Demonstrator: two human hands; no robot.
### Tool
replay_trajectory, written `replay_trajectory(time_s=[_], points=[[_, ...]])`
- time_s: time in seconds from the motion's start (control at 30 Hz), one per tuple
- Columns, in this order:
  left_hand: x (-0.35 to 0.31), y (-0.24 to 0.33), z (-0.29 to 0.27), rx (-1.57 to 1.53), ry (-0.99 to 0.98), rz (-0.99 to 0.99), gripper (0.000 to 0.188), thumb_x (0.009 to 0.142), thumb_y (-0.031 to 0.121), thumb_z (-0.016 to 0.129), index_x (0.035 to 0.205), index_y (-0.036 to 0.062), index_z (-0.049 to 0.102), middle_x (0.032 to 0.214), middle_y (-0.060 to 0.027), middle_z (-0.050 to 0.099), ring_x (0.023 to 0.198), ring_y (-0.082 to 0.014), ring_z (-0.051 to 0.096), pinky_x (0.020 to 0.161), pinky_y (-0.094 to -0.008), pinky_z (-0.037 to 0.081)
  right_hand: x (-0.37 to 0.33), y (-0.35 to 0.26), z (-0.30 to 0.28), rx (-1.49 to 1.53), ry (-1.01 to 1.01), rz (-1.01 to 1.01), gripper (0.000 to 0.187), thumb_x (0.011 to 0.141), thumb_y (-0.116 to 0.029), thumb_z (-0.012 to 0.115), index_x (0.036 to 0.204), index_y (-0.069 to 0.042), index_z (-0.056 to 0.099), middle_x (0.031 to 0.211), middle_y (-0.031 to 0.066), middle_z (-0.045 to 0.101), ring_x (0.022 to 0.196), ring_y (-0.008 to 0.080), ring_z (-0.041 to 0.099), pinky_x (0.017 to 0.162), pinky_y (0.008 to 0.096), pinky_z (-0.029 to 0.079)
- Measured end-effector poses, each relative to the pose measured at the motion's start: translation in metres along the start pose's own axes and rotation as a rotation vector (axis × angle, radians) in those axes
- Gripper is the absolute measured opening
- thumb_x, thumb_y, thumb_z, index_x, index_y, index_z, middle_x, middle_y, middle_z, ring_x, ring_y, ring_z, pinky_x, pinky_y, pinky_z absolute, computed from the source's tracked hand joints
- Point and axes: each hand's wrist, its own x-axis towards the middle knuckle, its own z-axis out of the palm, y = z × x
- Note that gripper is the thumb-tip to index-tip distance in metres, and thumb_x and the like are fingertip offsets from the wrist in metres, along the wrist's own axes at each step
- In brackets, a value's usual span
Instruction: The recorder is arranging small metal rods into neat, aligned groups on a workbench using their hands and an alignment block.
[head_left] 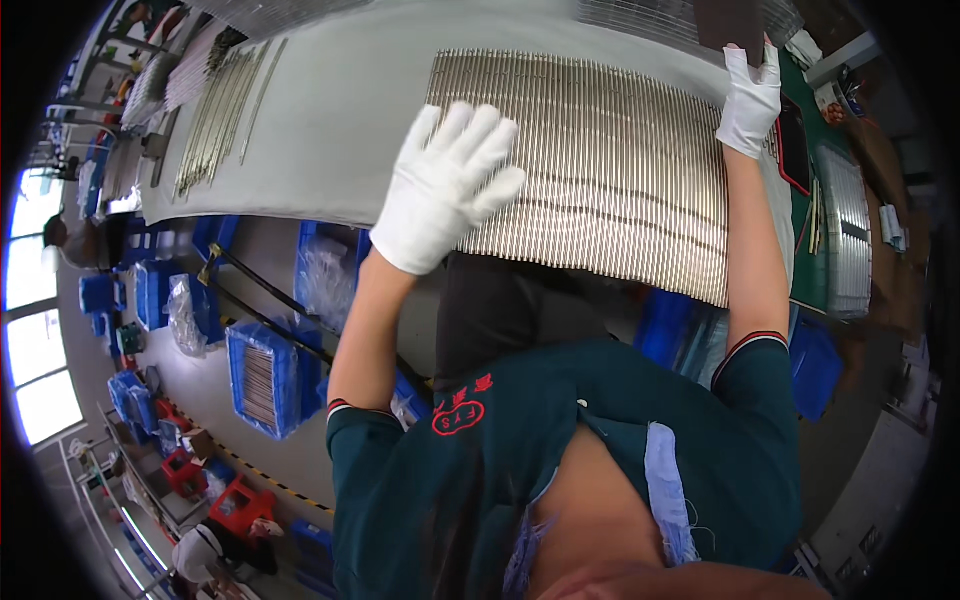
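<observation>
A wide row of thin metal rods (pixel 610 150) lies side by side on the pale table top. My left hand (pixel 445 185), in a white glove, is over the left part of this row with its fingers spread; nothing is in it. At the far right corner of the row, my right hand (pixel 752 105) wears a white glove with bare fingertips showing. Its fingers grip the near edge of a dark brown flat plate (pixel 728 25), whose far end runs out of the picture.
Loose rods (pixel 225 110) lie at the table's left. Beyond the row are more stacked rods (pixel 650 18). A red-edged phone (pixel 793 148) rests on a green mat at right, beside a clear bundle (pixel 845 235). Blue crates (pixel 262 380) stand on the floor; other people are at lower and far left.
</observation>
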Motion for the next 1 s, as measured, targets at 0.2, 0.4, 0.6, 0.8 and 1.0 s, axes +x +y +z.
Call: replay_trajectory(time_s=[0.2,0.4,0.6,0.8,1.0], points=[[-0.008,-0.066,0.017,0.122,-0.063,0.074,0.039,0.1,0.034,0.058,0.123,0.0025,0.064,0.119,-0.0077,0.063,0.109,-0.025,0.057,0.099,-0.0372,0.043,-0.006,-0.019,0.012,0.033,-0.02,0.002,0.05,0.094,-0.02,0.079,0.137,-0.002,0.061,0.119,0.0056,0.072,0.106,0.0134,0.067,0.095,0.0273,0.051],[0.017,-0.05,0.055,0.139,-0.249,0.241,0.052,0.103,0.042,0.051,0.142,0.0087,0.059,0.143,-0.0177,0.057,0.134,-0.0351,0.05,0.115,-0.0459,0.037,-0.002,-0.021,0.002,-0.086,-0.019,-0.004,0.049,0.096,-0.017,0.077,0.138,0.002,0.059,0.125,0.0079,0.068,0.109,0.0132,0.064,0.097,0.0267,0.049],[0.005,-0.069,0.045,0.139,-0.229,0.126,0.055,0.104,0.045,0.048,0.145,0.0088,0.057,0.142,-0.0174,0.056,0.133,-0.035,0.05,0.115,-0.046,0.036,0.001,-0.017,-0.004,-0.061,-0.014,0.037,0.048,0.095,-0.018,0.078,0.135,0.001,0.061,0.117,0.007,0.072,0.1,0.0135,0.068,0.092,0.0264,0.051],[-0.021,-0.106,0.029,0.29,-0.253,0.248,0.04,0.098,0.029,0.06,0.135,0.0148,0.063,0.141,-0.0164,0.057,0.13,-0.0348,0.052,0.108,-0.0477,0.042,0.0,-0.024,0.0,-0.074,-0.009,0.042,0.043,0.097,-0.011,0.074,0.135,0.002,0.061,0.124,0.0096,0.07,0.107,0.0162,0.066,0.098,0.0293,0.05],[-0.006,-0.084,0.044,0.165,-0.201,0.072,0.051,0.1,0.038,0.055,0.143,0.0111,0.059,0.144,-0.0194,0.054,0.133,-0.0369,0.049,0.113,-0.0503,0.038,0.004,-0.017,-0.006,-0.121,-0.018,0.031,0.045,0.096,-0.016,0.077,0.135,0.001,0.062,0.12,0.0086,0.071,0.104,0.0157,0.066,0.095,0.0289,0.05]])
